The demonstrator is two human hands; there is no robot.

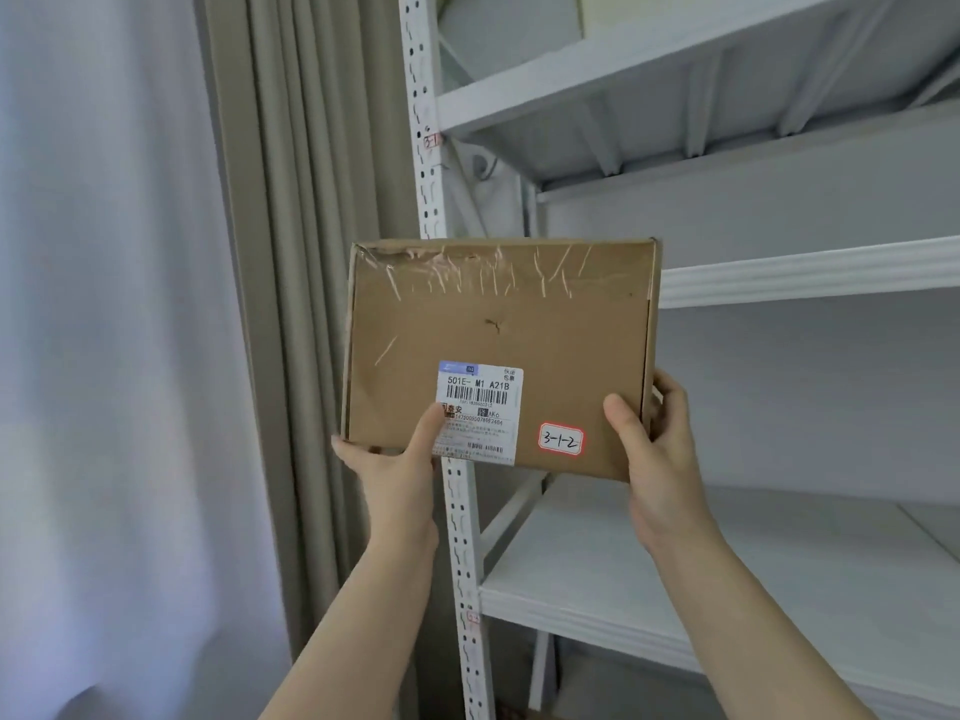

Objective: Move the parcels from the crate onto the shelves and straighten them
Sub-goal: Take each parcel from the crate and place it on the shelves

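We hold a brown cardboard parcel (498,324) upright in the air in front of the white metal shelves (805,275), level with the gap between two boards and not resting on either. Our left hand (400,475) grips its lower left corner, thumb pressed on the printed shipping label (480,402). Our right hand (662,459) grips the lower right edge, thumb on the front and fingers curled round the side. A red-edged sticker (561,440) marked 3-1-2 sits between the two thumbs. Clear tape crosses the parcel's top. The shelves' perforated post (457,537) runs behind it, and beige curtains (291,200) hang to the left.
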